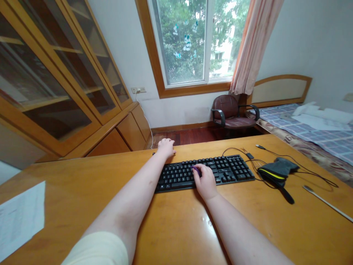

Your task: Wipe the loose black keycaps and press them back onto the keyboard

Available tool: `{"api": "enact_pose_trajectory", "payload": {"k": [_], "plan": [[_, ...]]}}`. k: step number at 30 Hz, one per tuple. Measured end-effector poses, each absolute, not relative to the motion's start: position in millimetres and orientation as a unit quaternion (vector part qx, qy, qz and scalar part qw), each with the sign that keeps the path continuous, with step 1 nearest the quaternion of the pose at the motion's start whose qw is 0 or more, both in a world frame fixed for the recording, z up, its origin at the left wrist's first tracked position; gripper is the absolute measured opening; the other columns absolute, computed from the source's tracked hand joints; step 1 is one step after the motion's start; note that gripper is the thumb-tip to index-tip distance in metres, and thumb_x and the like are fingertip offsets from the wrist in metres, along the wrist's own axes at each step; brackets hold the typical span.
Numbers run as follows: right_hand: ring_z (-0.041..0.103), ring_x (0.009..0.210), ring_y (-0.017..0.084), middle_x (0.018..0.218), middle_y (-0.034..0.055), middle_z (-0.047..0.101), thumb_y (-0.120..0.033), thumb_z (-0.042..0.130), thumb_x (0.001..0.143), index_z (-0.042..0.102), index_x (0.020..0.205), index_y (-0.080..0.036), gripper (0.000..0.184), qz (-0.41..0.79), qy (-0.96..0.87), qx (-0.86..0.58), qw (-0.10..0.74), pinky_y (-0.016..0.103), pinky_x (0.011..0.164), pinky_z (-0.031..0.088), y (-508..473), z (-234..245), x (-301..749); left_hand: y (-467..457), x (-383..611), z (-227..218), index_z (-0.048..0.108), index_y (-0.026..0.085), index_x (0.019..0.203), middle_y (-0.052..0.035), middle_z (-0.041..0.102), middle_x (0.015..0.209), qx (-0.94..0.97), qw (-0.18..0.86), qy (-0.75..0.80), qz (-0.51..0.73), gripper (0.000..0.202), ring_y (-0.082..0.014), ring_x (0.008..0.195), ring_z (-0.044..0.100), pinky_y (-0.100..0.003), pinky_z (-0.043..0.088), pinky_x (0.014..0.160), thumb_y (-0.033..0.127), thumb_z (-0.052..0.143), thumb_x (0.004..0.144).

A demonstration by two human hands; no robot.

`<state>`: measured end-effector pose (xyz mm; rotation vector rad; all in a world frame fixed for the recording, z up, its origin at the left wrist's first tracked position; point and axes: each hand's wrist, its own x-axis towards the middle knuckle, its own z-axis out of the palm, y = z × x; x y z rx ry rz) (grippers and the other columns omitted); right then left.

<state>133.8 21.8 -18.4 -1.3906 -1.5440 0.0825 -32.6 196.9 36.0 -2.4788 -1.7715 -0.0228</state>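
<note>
A black keyboard (187, 175) lies on the wooden desk in front of me, its number pad to the right. My left hand (166, 148) rests at its far left corner, fingers stretched out and apart; my forearm covers the left end of the keys. Over the middle keys, my right hand (206, 180) is closed on a small purple piece (196, 170). Only a bit of that piece shows between the fingers, and its kind cannot be made out. It is at the level of the keys.
Right of the keyboard lie a dark grey cloth item with a yellow stripe (273, 173), a cable with a USB plug (260, 147), and a thin white brush-tipped stick (328, 203). A printed sheet (22, 221) lies at left. Beyond the desk stands a chair (234, 112).
</note>
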Motion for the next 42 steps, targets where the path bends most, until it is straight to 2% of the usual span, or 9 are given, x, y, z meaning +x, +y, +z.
{"api": "enact_pose_trajectory", "payload": {"k": [9,16,19,22,25,27,31,37,42], "plan": [[0.058,0.082,0.021,0.087,0.0059,0.066,-0.025,0.047,0.084,0.059,0.090,-0.020,0.014,0.041,-0.636,-0.576,0.512,0.036,0.077,0.045,22.3,-19.3,133.9,205.2,-45.3,35.9,0.063,0.033,0.105,-0.0032,0.057,0.118,-0.834,0.012,-0.551,0.033,0.047,-0.0276,0.112,0.040,-0.039,0.029,0.095,0.037,0.070,0.058],[0.058,0.082,0.021,0.086,0.0058,0.066,-0.025,0.047,0.084,0.059,0.090,-0.020,0.014,0.040,-0.635,-0.579,0.511,0.035,0.077,0.045,22.7,-19.5,134.0,193.3,-33.7,34.9,0.070,0.025,0.079,-0.0053,0.064,0.103,-0.848,-0.002,-0.529,-0.019,0.017,-0.0274,0.111,0.043,-0.040,0.028,0.096,0.026,0.067,0.063],[0.059,0.081,0.021,0.086,0.0061,0.066,-0.027,0.047,0.084,0.059,0.090,-0.020,0.015,0.048,-0.628,-0.577,0.520,0.037,0.076,0.046,23.3,-19.2,134.4,173.8,-31.1,41.1,0.068,0.023,0.091,-0.0060,0.064,0.104,-0.851,-0.020,-0.520,-0.072,0.022,-0.0248,0.106,0.049,-0.036,0.035,0.093,0.028,0.058,0.073],[0.060,0.083,0.021,0.086,0.0056,0.067,-0.026,0.047,0.084,0.061,0.091,-0.021,0.016,0.068,-0.627,-0.553,0.544,0.036,0.078,0.047,22.3,-16.8,134.8,135.6,-25.6,40.1,0.059,0.022,0.109,-0.0023,0.064,0.104,-0.851,-0.066,-0.503,-0.134,0.031,-0.0153,0.093,0.057,-0.025,0.043,0.083,0.033,0.046,0.083],[0.060,0.087,0.019,0.090,0.0047,0.067,-0.023,0.047,0.085,0.062,0.093,-0.023,0.016,0.094,-0.636,-0.507,0.574,0.035,0.081,0.047,19.5,-13.0,135.0,87.5,-15.0,30.7,0.060,0.019,0.106,-0.0023,0.066,0.092,-0.805,-0.242,-0.460,-0.285,0.029,-0.0135,0.080,0.060,-0.024,0.047,0.076,0.030,0.051,0.081],[0.060,0.087,0.019,0.090,0.0046,0.066,-0.023,0.048,0.085,0.062,0.092,-0.024,0.016,0.104,-0.639,-0.488,0.585,0.036,0.082,0.048,17.5,-11.1,134.8,59.5,-7.4,23.2,0.062,0.019,0.104,-0.0031,0.066,0.093,-0.779,-0.290,-0.447,-0.329,0.028,-0.0139,0.082,0.060,-0.026,0.048,0.078,0.027,0.052,0.080],[0.060,0.085,0.018,0.087,0.0047,0.065,-0.024,0.051,0.083,0.063,0.089,-0.024,0.014,0.118,-0.646,-0.475,0.586,0.035,0.080,0.049,14.7,-9.7,132.8,29.5,-0.8,11.4,0.059,0.019,0.113,-0.0062,0.062,0.106,-0.734,-0.317,-0.461,-0.385,0.033,-0.0158,0.094,0.058,-0.030,0.048,0.085,0.023,0.051,0.081],[0.061,0.084,0.017,0.087,0.0041,0.067,-0.023,0.048,0.085,0.065,0.088,-0.023,0.018,0.177,-0.677,-0.439,0.564,0.032,0.079,0.049,15.3,-7.1,129.3,27.9,-8.2,3.3,0.063,0.019,0.100,-0.0056,0.061,0.098,-0.697,-0.320,-0.472,-0.434,0.023,-0.0162,0.091,0.059,-0.032,0.049,0.084,0.026,0.055,0.079],[0.063,0.086,0.018,0.090,0.0043,0.069,-0.026,0.050,0.083,0.067,0.090,-0.023,0.018,0.205,-0.644,-0.470,0.568,0.034,0.081,0.048,19.0,-8.7,130.5,32.7,-5.5,-1.7,0.063,0.023,0.104,-0.0057,0.058,0.103,-0.683,-0.333,-0.432,-0.486,0.026,-0.0164,0.097,0.057,-0.032,0.049,0.087,0.025,0.055,0.080]]}}
